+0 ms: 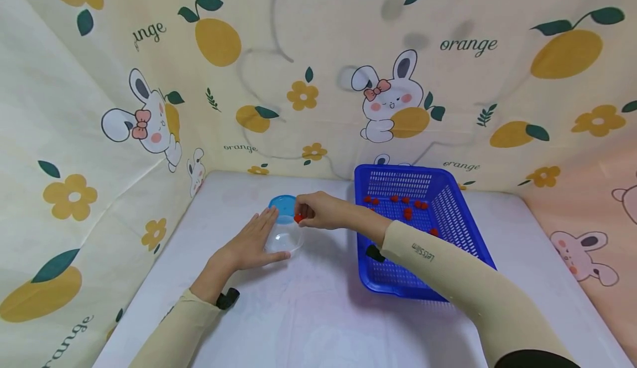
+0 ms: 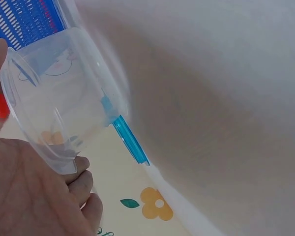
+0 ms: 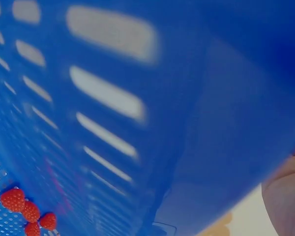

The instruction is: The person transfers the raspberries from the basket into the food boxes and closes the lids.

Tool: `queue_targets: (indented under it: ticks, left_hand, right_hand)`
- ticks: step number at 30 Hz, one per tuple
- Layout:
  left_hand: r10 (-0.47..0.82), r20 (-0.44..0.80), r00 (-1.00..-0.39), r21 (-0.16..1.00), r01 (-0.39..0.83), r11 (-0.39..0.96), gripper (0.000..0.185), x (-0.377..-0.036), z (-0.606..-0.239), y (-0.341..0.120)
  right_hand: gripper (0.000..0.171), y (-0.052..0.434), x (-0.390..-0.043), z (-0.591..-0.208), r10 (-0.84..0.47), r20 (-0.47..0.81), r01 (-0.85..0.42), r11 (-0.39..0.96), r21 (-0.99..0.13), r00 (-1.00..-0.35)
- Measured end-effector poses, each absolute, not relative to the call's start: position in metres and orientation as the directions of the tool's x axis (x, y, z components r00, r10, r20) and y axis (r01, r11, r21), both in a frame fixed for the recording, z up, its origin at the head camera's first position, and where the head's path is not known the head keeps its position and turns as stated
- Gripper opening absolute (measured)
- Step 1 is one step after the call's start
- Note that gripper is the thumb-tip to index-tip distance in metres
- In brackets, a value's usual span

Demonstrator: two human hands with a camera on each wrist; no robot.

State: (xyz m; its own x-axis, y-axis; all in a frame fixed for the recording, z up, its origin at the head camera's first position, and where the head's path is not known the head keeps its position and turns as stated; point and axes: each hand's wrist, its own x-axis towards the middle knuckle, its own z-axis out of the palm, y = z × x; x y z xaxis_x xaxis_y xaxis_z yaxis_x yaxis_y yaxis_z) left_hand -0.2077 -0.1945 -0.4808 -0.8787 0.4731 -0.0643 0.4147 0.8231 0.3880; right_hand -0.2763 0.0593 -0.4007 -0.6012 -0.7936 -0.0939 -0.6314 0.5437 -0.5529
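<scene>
Two hands: left hand [image 1: 251, 243] steadies clear bowl [image 1: 285, 236]; right hand [image 1: 318, 211] pinches red berry [image 1: 297, 218] at rim.
Basket: blue basket [image 1: 450, 205] just right.
Room: bare table [image 1: 308, 312] front.

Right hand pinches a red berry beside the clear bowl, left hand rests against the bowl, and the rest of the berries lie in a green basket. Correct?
Not quite: the basket is blue, as the head view shows. The rest holds: the right hand pinches a red berry beside the clear bowl, and the left hand rests against it.

Head view looks down; wrist views sit close, sharing basket [image 1: 450, 229].
</scene>
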Motion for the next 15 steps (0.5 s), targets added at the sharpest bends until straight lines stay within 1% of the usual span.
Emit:
queue_targets:
  ticks: [4,8,15]
  left_hand:
    - [0.472,-0.074,-0.879,0.396,0.409,0.822,0.12,-0.207,-0.481,-0.193]
    - [0.465,-0.081,-0.882,0.399,0.399,0.826,0.12,-0.207,-0.479,-0.192]
    - [0.439,-0.083,-0.895,0.402,0.373,0.836,0.121,-0.206,-0.477,-0.19]
  right_hand:
    - [0.026,0.062,-0.277,-0.402,-0.793,-0.091,-0.626,0.54,-0.563,-0.603]
    - [0.023,0.069,-0.279,-0.399,-0.793,-0.068,-0.64,0.535,-0.551,-0.605]
    - [0.02,0.092,-0.282,-0.39,-0.746,-0.041,-0.598,0.564,-0.569,-0.665]
